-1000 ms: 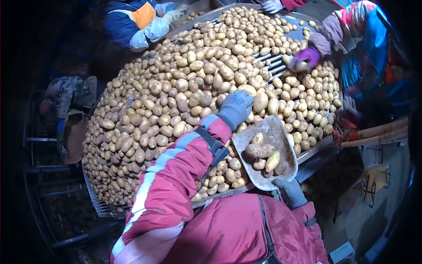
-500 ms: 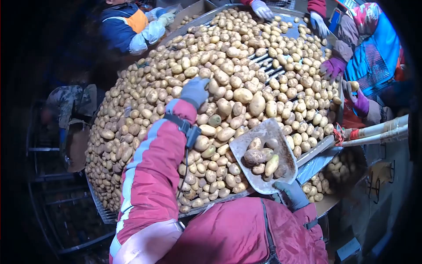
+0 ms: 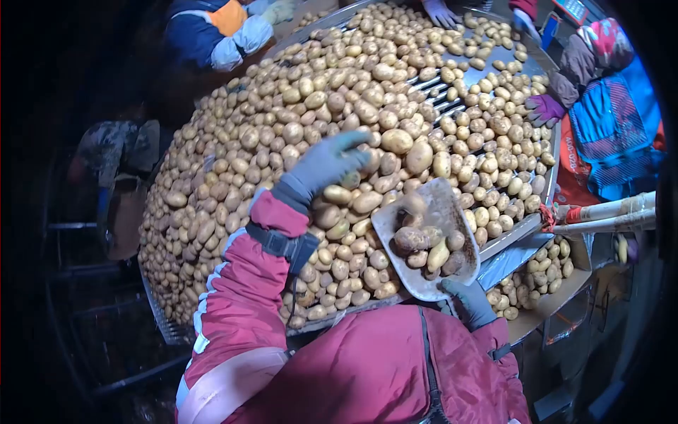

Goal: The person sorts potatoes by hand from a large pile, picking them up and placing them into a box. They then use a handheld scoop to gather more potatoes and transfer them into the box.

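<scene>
My left hand (image 3: 325, 168), in a grey glove, hovers over the potato heap (image 3: 268, 141) left of the scoop, fingers stretched out and apart. Low at the right, my right hand (image 3: 469, 302) is wrapped around the handle of a pale, dirt-stained scoop (image 3: 395, 247). Several potatoes (image 3: 412, 239) lie in the scoop's pan, some brown with soil, one yellower and longer. One potato (image 3: 412, 203) near the pan's far edge is smeared by motion. The scoop overlaps the near edge of the heap in this view.
Metal slats (image 3: 439, 95) show between potatoes. At the right, a person's purple glove (image 3: 545, 109) rests by the table edge. Other gloved hands (image 3: 441, 13) work at the far side. A cardboard box of potatoes (image 3: 540, 279) stands below right, near taped white pipes (image 3: 607, 215).
My left hand has drawn back slightly from the heap and its fingers have spread. A blurred potato now shows in the scoop. The purple-gloved person's lower hand has moved away from the table edge.
</scene>
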`<state>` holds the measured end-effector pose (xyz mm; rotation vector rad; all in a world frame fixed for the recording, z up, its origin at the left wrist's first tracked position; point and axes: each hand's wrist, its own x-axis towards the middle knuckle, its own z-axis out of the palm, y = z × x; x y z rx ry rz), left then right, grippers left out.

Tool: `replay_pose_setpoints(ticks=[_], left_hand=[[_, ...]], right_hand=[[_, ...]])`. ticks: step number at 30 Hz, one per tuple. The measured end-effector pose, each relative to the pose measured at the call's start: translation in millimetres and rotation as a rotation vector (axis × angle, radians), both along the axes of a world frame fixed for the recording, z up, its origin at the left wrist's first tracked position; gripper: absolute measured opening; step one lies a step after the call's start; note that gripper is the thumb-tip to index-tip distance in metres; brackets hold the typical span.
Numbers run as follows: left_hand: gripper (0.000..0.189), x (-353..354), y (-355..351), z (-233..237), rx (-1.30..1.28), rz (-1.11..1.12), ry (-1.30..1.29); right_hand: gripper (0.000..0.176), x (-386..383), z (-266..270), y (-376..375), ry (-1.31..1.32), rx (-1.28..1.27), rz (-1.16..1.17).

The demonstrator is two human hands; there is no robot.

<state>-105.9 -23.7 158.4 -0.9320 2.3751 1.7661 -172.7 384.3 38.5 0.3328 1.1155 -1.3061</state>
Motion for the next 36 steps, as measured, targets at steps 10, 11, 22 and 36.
replay_pose_setpoints(ticks=[10, 11, 22, 36], left_hand=[[0.050, 47.7, -42.9, -97.8, -1.190, -0.073, -0.245], [0.050, 46.2, -51.3, -106.7, -1.183, -0.062, -0.250], [0.037, 41.6, -95.1, -123.2, -0.906, 0.061, 0.099], [0.033, -13.5, -36.5, -112.6, 0.355, 0.351, 0.136]], right_hand=[[0.026, -3.3, -5.8, 1.1, 0.028, 0.071, 0.048], [0.026, -4.3, -0.4, 0.2, 0.029, 0.098, 0.061], [0.025, -3.7, -5.9, 3.8, 0.024, 0.071, 0.036], [0.029, 2.6, -15.3, 2.6, 0.150, 0.085, 0.039]])
